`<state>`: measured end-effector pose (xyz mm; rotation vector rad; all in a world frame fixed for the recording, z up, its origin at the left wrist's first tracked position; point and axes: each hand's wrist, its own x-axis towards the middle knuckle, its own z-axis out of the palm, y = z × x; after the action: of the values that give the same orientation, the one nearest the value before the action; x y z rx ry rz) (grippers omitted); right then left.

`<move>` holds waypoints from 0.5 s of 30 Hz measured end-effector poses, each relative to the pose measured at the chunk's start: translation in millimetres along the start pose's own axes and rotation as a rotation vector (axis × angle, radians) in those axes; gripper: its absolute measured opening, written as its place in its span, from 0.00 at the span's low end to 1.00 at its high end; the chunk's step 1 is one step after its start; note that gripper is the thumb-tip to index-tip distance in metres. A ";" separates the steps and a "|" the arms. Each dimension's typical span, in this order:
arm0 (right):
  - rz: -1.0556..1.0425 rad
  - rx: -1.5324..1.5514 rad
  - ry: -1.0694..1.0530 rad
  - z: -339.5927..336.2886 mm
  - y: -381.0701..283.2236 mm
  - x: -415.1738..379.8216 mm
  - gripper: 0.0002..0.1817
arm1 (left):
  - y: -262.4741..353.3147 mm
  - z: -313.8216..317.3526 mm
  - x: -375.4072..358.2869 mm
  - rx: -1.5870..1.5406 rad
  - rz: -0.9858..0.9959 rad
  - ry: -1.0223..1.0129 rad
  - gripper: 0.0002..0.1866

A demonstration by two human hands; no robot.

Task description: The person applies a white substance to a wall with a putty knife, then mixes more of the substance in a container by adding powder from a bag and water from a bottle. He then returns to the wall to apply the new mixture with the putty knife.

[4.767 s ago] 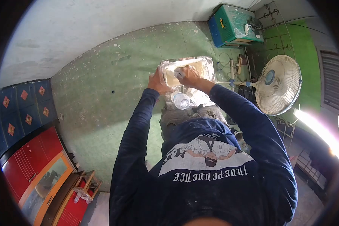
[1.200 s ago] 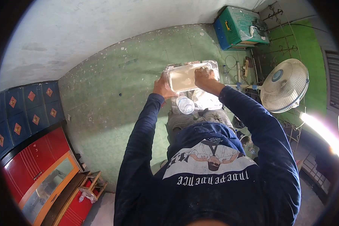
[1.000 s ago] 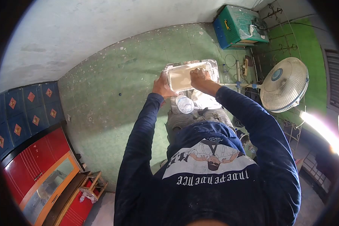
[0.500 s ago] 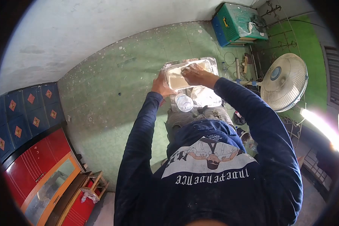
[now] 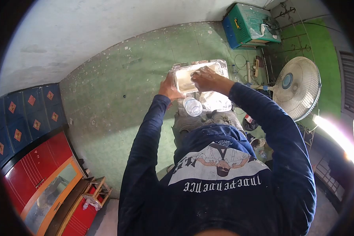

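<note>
A shallow rectangular tray with pale, creamy material in it sits in front of my knees. My left hand is closed around the tray's left side, gripping its edge. Over the middle of the tray is my right hand, its fingers curled and smeared with white; whatever they hold, if anything, is hidden. A clear plastic cup stands just below the tray on my side. Beside the cup lies a crumpled clear plastic bag with something whitish, under my right forearm.
To the right, a standing fan leans near a bright tube lamp. A green cabinet is at the far wall. Red furniture with a mirror and a small wooden stool are at the lower left. Green tiled floor surrounds me.
My right hand has curled from a flatter pose and shifted slightly right within the tray. My left hand stays on the tray's side.
</note>
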<state>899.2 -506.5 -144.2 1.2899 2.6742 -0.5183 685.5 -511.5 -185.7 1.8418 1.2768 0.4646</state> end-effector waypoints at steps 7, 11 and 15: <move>0.149 0.145 -0.010 11.3 -5.7 25.0 0.10 | -5.7 3.3 0.5 0.029 0.019 0.030 0.58; 0.120 0.045 0.094 21.4 -1.1 17.0 0.11 | -4.8 2.3 1.9 0.025 0.030 0.013 0.57; 0.318 0.037 -0.024 -10.5 -8.7 -3.0 0.13 | -7.1 3.8 3.5 0.120 0.085 0.029 0.56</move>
<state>894.7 -510.0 -131.5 1.6654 2.3825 -0.5362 685.4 -508.9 -194.0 2.0021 1.2737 0.4704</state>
